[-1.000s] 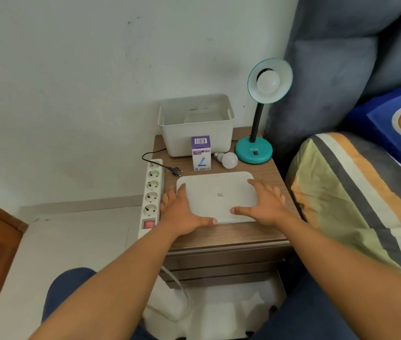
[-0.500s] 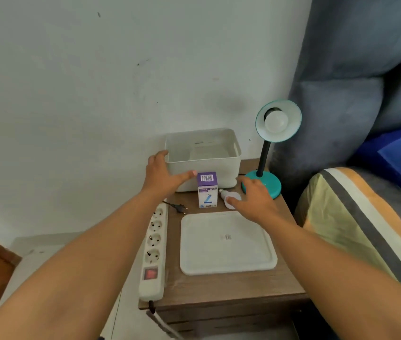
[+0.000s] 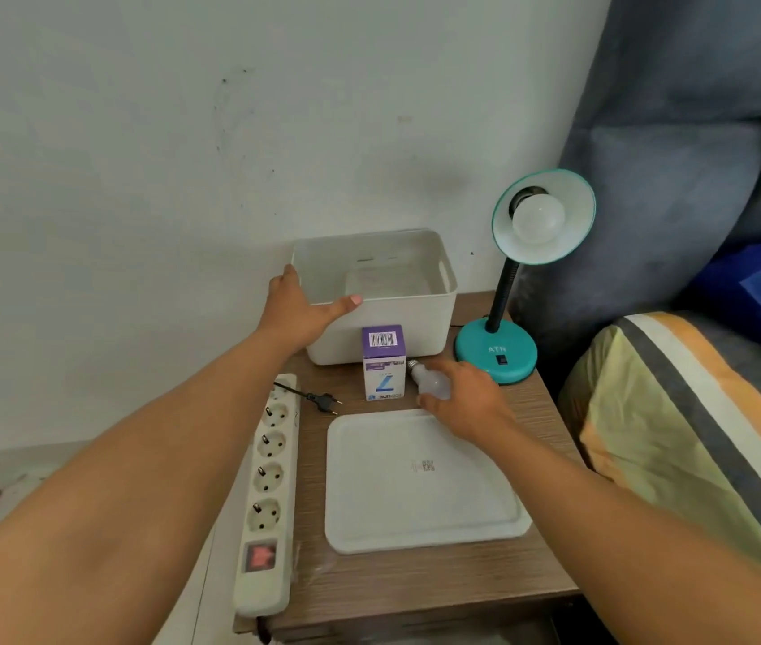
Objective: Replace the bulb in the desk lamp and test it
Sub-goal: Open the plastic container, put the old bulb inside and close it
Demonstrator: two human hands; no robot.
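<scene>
A teal desk lamp (image 3: 496,356) stands at the back right of the wooden nightstand, with a white bulb (image 3: 538,217) screwed into its shade. A loose white bulb (image 3: 430,383) lies beside a purple and white bulb box (image 3: 383,363). My right hand (image 3: 465,400) curls around the loose bulb, thumb and fingers touching it. My left hand (image 3: 300,314) grips the front left corner of the white bin (image 3: 397,323). The lamp's black plug (image 3: 325,402) lies unplugged next to the power strip (image 3: 267,495).
A white bin lid (image 3: 420,481) lies flat at the front of the nightstand (image 3: 416,584). A bed with a striped pillow (image 3: 695,435) and grey cushions presses against the right side. A wall is right behind.
Both hands left the lid at the front. The left went to the bin's corner and the right reached the loose bulb. The camera moved closer and higher.
</scene>
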